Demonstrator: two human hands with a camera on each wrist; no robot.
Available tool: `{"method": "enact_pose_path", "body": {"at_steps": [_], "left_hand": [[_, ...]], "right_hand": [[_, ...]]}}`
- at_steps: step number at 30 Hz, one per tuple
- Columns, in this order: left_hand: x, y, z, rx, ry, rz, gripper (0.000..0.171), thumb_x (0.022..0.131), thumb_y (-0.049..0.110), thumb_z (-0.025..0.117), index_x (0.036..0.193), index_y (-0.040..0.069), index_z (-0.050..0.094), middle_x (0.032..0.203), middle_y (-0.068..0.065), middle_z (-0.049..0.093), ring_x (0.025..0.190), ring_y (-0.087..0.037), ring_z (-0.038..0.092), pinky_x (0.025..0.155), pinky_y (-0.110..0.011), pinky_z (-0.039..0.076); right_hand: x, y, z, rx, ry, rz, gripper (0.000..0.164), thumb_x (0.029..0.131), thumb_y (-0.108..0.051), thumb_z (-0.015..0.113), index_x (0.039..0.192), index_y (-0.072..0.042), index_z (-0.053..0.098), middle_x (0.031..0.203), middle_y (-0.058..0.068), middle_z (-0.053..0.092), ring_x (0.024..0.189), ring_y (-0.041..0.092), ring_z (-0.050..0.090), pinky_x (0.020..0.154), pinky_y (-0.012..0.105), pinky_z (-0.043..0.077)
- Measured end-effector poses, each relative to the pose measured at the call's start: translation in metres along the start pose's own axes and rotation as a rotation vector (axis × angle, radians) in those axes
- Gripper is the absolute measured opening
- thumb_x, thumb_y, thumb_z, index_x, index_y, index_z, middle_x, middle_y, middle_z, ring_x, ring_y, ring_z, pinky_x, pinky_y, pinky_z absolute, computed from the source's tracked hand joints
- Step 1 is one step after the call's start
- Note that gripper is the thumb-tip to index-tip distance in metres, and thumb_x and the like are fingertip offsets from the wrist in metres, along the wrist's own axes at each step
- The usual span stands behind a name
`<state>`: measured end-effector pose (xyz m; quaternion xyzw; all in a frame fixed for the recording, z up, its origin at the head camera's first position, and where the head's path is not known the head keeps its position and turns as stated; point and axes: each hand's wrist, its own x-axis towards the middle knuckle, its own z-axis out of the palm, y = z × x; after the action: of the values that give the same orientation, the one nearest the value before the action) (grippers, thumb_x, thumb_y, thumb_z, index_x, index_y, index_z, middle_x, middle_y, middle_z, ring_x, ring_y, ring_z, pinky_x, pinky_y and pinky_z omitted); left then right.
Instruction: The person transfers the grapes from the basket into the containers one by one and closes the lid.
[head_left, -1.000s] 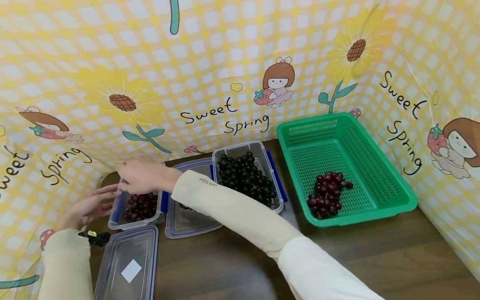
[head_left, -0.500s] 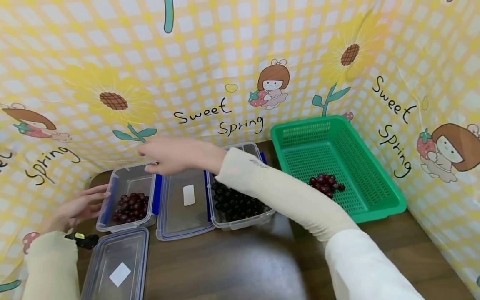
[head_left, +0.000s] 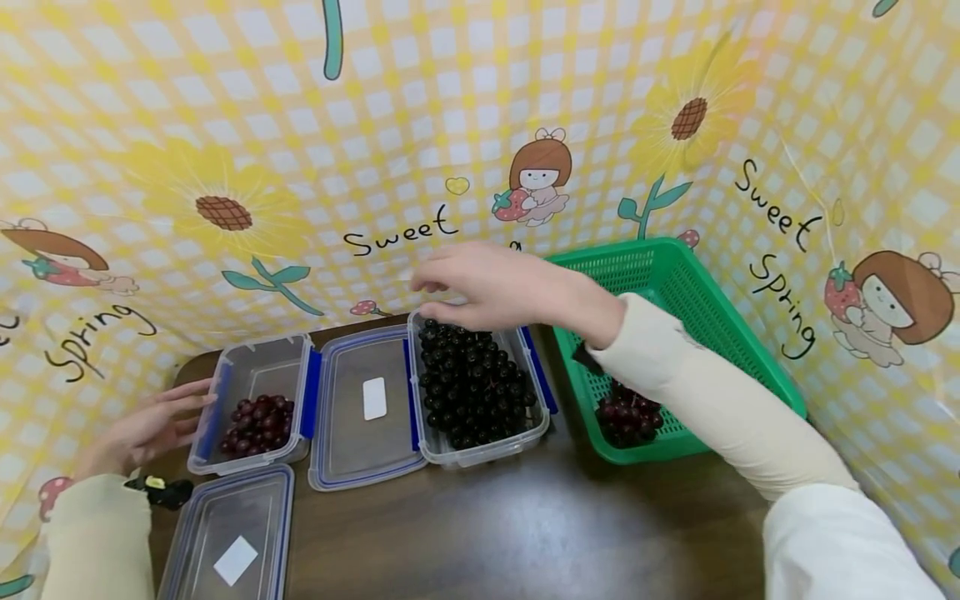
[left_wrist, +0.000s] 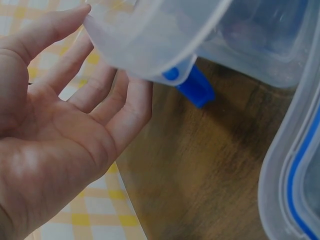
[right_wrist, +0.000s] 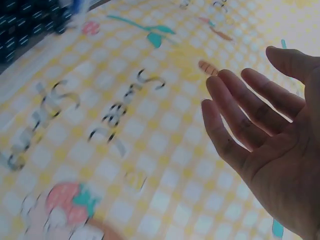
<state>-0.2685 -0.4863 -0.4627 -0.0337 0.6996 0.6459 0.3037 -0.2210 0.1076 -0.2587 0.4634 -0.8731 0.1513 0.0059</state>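
At the left, my left hand (head_left: 153, 427) touches the side of a clear plastic container (head_left: 273, 367) holding red grapes (head_left: 258, 425). In the left wrist view, the left thumb tip meets the container's rim (left_wrist: 150, 37) and the other fingers rest loosely against its wall, palm showing. My right hand (head_left: 487, 287) is in the air over the back of a second clear container (head_left: 487, 454), filled with black grapes (head_left: 476, 387). Its fingers are spread and slightly bent, and the right wrist view shows the palm (right_wrist: 290, 165) bare.
A green plastic basket (head_left: 742, 358) stands at the right with red grapes (head_left: 630, 421) in it, partly hidden by the right sleeve. One blue-edged lid (head_left: 345, 433) lies between the containers, another lid (head_left: 225, 517) in front of the left one. Checked yellow cloth (head_left: 375, 125) encloses the table.
My right hand has moved rightward from above the left container to above the black grapes. The left hand stays at the left container, while the head view has shifted slightly.
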Motion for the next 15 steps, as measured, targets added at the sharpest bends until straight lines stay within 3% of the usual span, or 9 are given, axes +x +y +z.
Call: {"method": "enact_pose_path", "body": {"at_steps": [4, 7, 9, 15], "left_hand": [[0.0, -0.001, 0.001, -0.013, -0.004, -0.003, 0.042, 0.113, 0.011, 0.044, 0.123, 0.042, 0.071, 0.117, 0.023, 0.071, 0.103, -0.003, 0.069, 0.084, -0.029, 0.062], [0.001, 0.0, 0.002, -0.011, 0.004, -0.002, 0.041, 0.113, 0.012, 0.045, 0.125, 0.042, 0.071, 0.117, 0.023, 0.071, 0.103, -0.003, 0.069, 0.084, -0.029, 0.062], [0.002, 0.0, 0.003, -0.007, 0.009, 0.002, 0.04, 0.113, 0.012, 0.046, 0.125, 0.041, 0.071, 0.118, 0.023, 0.071, 0.103, -0.003, 0.069, 0.084, -0.028, 0.062], [0.001, -0.003, -0.001, -0.024, -0.015, 0.017, 0.042, 0.113, 0.011, 0.044, 0.125, 0.042, 0.07, 0.12, 0.024, 0.07, 0.104, -0.003, 0.068, 0.084, -0.028, 0.061]], "right_hand": [[-0.037, 0.015, -0.004, 0.002, 0.081, 0.022, 0.026, 0.107, -0.026, 0.062, 0.127, -0.012, 0.07, 0.119, 0.004, 0.073, 0.107, 0.017, 0.071, 0.097, 0.036, 0.059], [-0.062, 0.025, -0.002, -0.021, 0.096, 0.058, 0.025, 0.105, -0.026, 0.065, 0.126, -0.012, 0.071, 0.117, 0.003, 0.074, 0.103, 0.017, 0.072, 0.094, 0.038, 0.06], [-0.079, 0.032, 0.0, -0.043, 0.074, 0.094, 0.026, 0.104, -0.028, 0.068, 0.125, -0.012, 0.072, 0.116, 0.003, 0.074, 0.103, 0.018, 0.072, 0.093, 0.039, 0.061], [-0.119, 0.05, 0.009, -0.09, -0.062, 0.218, 0.041, 0.099, -0.038, 0.074, 0.129, -0.01, 0.071, 0.128, 0.008, 0.073, 0.123, 0.028, 0.068, 0.105, 0.048, 0.057]]}}
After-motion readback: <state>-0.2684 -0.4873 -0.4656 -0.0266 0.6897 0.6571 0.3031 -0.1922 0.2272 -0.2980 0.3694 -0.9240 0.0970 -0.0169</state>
